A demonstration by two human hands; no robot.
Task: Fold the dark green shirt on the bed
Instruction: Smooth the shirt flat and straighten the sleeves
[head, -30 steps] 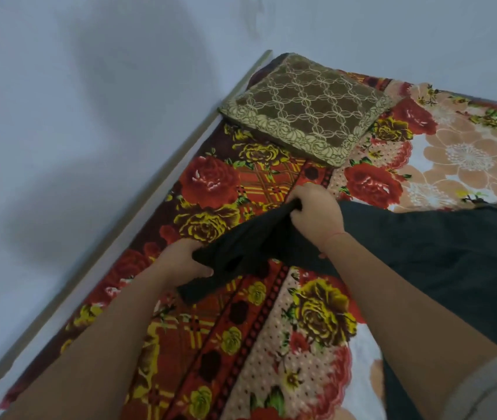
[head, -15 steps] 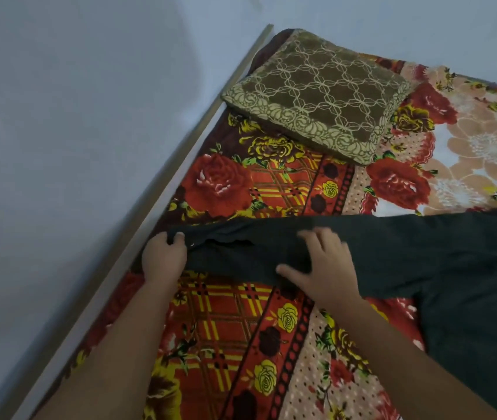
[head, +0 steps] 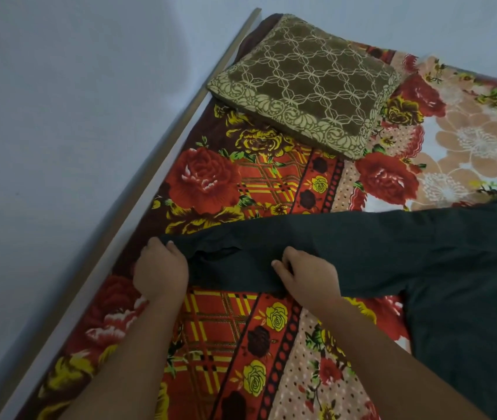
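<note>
Sleeve-laying step: dark green shirt [head: 423,268] lies on the floral bed [head: 271,189], sleeve out leftward; left hand [head: 160,272] pinches the cuff, right hand [head: 309,275] fingers curled gripping mid-sleeve; next, probably fold sleeve across the body.

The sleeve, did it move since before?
Yes. The sleeve was bunched up in both hands; now it lies stretched flat toward the bed's wall-side edge, away from the pillow. The left hand holds its cuff.
</note>
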